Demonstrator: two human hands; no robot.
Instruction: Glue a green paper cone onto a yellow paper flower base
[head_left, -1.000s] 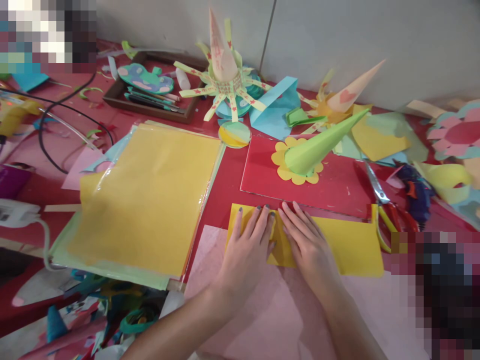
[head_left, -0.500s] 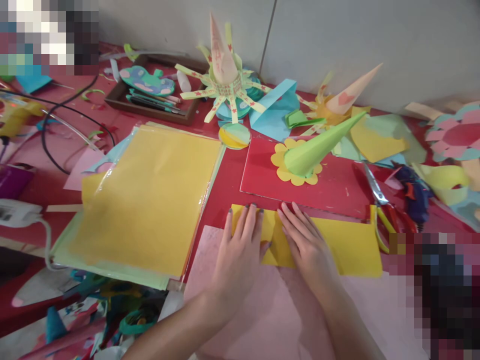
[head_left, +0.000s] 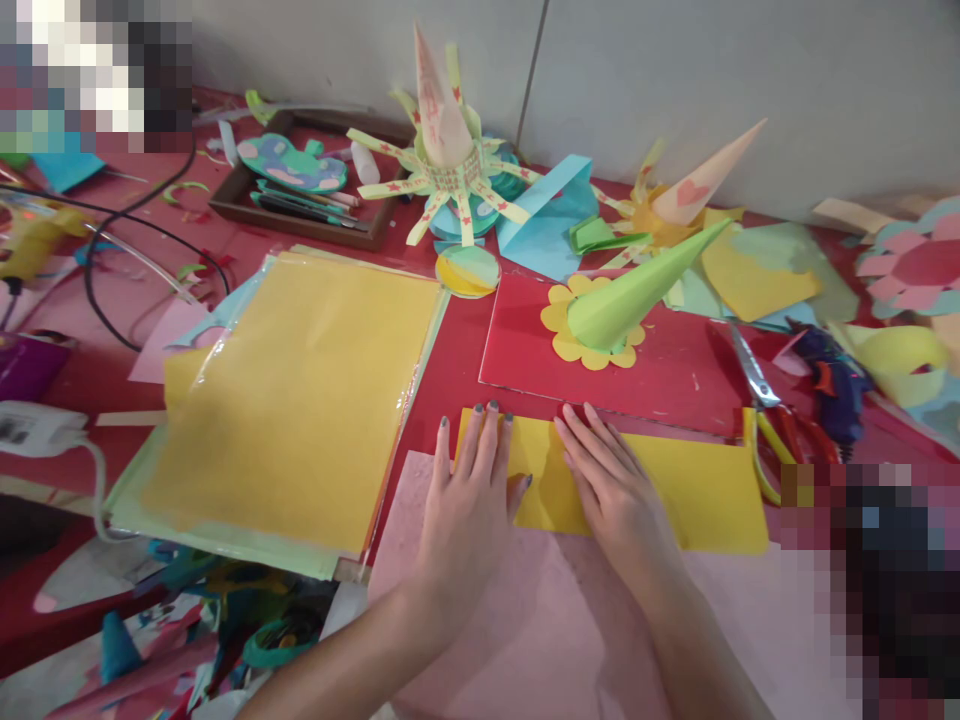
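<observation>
A long strip of yellow paper (head_left: 705, 490) lies across the near part of the table. My left hand (head_left: 469, 500) rests flat on its left end, fingers stretched out and thumb apart. Further right, my right hand (head_left: 615, 490) lies over the middle of the strip with its fingers extended and close together. Under the strip and my forearms is a pink sheet (head_left: 540, 630). Just beyond the strip, a green paper cone on a yellow paper flower (head_left: 607, 320) stands on a red board (head_left: 517, 350).
To the left lies a stack of yellow sheets in clear plastic (head_left: 300, 400). Scissors (head_left: 757, 390) and a blue glue gun (head_left: 836, 390) are at the right. Behind are a brown tray (head_left: 300, 225) and a spiky paper hat (head_left: 446, 150). A yellow glue gun (head_left: 37, 240) sits far left.
My left hand has slid slightly left along the yellow strip, and its fingers and thumb now lie flatter. My right hand stays in place.
</observation>
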